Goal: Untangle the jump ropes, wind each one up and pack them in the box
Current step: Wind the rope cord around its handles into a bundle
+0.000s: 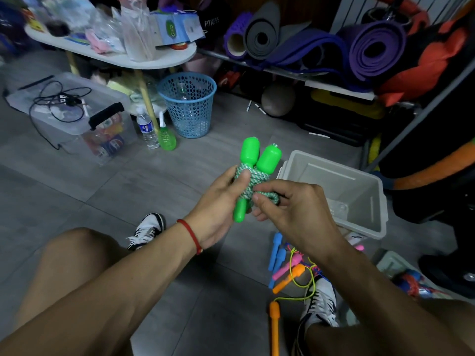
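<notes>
Two green handles [258, 156] stick up side by side out of the jump rope [253, 182], whose green-and-white cord is already wound round them in a tight bundle, held up over the floor in the middle of the view. It looks light, and the braided cord soft and grippy rather than slick — the smooth plastic handles are the slippery part, so the sensible hold is across the wound cord at the middle, where a squeeze keeps the turns from springing loose. The left hand [221, 201] does just that: fingers curled behind the bundle, thumb pressed on the front. The right hand [285, 204], at about 3 o'clock of the bundle, pinches the last loop of cord [272, 196] between thumb and curled fingers, probably to tuck it in; whether the end is secured I cannot tell. At 2 o'clock of the bundle, just beside it, stands the pale box [370, 201], open, with something clear lying in it. Down at 5 o'clock, on the floor by a shoe [321, 304], lies a tangle of other ropes [290, 268] — blue, pink and orange handles with thin yellow cord, not yet sorted.
</notes>
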`<act>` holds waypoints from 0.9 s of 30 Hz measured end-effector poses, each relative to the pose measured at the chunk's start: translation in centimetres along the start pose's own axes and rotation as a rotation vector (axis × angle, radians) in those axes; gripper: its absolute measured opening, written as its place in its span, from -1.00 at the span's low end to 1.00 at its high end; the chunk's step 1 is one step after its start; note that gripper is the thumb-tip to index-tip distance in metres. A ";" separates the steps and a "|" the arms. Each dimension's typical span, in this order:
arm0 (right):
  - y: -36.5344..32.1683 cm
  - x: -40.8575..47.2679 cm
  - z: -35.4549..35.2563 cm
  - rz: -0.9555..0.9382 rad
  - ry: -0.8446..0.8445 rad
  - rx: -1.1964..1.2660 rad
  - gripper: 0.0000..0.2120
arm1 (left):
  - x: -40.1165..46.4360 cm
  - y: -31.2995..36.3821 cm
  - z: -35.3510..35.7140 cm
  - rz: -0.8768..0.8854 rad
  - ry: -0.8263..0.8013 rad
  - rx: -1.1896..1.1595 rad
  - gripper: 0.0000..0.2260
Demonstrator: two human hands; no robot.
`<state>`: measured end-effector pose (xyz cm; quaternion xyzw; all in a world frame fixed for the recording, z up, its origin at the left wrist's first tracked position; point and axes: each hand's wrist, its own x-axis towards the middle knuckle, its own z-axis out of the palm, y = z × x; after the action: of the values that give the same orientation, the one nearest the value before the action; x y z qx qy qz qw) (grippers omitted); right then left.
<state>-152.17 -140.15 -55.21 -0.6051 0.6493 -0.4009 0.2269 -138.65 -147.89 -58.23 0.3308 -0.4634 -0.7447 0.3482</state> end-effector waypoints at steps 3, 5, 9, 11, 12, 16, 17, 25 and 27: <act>0.6 0.4 -0.5 0.051 0.025 0.007 -0.81 | 0.2 0.9 -0.4 -0.049 -0.051 -0.024 -0.63; 1.0 0.6 -1.2 0.048 0.019 -0.005 -0.77 | -0.1 1.1 -0.7 -0.026 -0.114 0.013 -0.58; 1.3 0.9 -2.0 -0.059 -0.008 -0.105 -0.71 | -0.3 0.9 -1.0 0.040 -0.151 0.064 -0.56; 1.4 1.0 -2.1 -0.105 -0.054 -0.117 -0.71 | -0.2 0.9 -1.3 0.053 -0.156 0.090 -0.53; 1.5 1.1 -2.2 -0.113 -0.084 -0.093 -0.72 | -0.2 1.0 -1.3 0.052 -0.160 0.103 -0.51; 1.9 1.3 -2.2 -0.148 -0.088 -0.036 -0.82 | -0.2 1.1 -1.4 0.047 -0.195 0.121 -0.48; 1.9 1.3 -2.1 -0.154 -0.063 -0.023 -0.86 | -0.2 1.0 -1.4 0.047 -0.196 0.120 -0.48; 1.9 1.7 -1.2 -0.126 0.102 0.091 -0.80 | 0.0 1.4 -1.6 0.049 -0.154 0.048 -0.57; 1.9 1.7 -0.9 -0.100 0.131 0.111 -0.79 | 0.0 1.6 -1.4 0.047 -0.154 0.033 -0.58</act>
<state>-154.29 -141.68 -55.83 -0.5960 0.6084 -0.4857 0.1968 -137.20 -149.06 -57.29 0.2673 -0.5088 -0.7518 0.3231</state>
